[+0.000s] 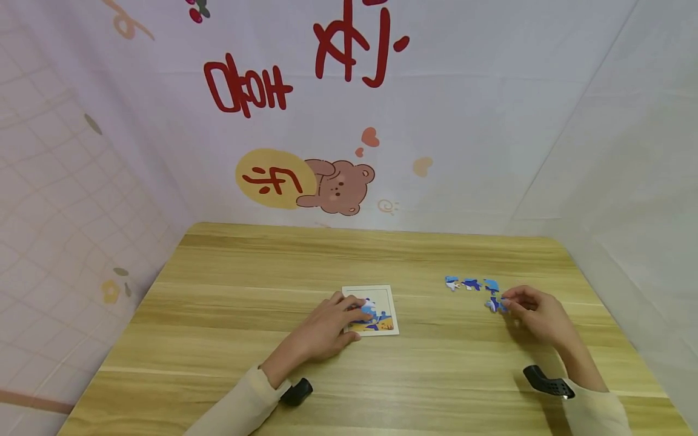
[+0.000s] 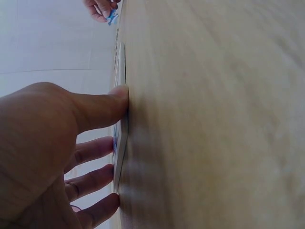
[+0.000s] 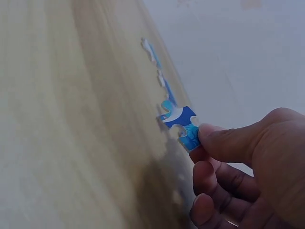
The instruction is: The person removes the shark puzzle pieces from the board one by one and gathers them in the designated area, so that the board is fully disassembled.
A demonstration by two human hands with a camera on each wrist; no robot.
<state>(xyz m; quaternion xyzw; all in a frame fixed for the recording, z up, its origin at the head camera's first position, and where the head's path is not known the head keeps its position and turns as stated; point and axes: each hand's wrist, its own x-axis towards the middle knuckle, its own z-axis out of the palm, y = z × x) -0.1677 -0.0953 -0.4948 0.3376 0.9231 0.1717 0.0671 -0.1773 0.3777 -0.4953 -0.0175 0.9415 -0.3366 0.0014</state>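
My left hand [image 1: 327,324] rests on a small square jigsaw board [image 1: 376,289] with a cream border, fingers spread over its left part. In the left wrist view, the thumb [image 2: 107,107] touches the board's edge. Fingers cover part of the blue and yellow picture on it. To the right, my right hand [image 1: 545,315] pinches a blue and white jigsaw piece [image 3: 178,117] between thumb and fingertips, just above the table. Beyond it lie several loose pieces, among them a white and blue one [image 1: 451,283], a dark blue one [image 1: 471,283] and a light blue one [image 1: 491,284].
The wooden table [image 1: 262,260] reaches back to a white wall hanging [image 1: 463,109] with red characters and a bear print. More pale cloth hangs at the left and right sides. A black strap device [image 1: 548,383] sits at the right wrist, another [image 1: 297,392] at the left.
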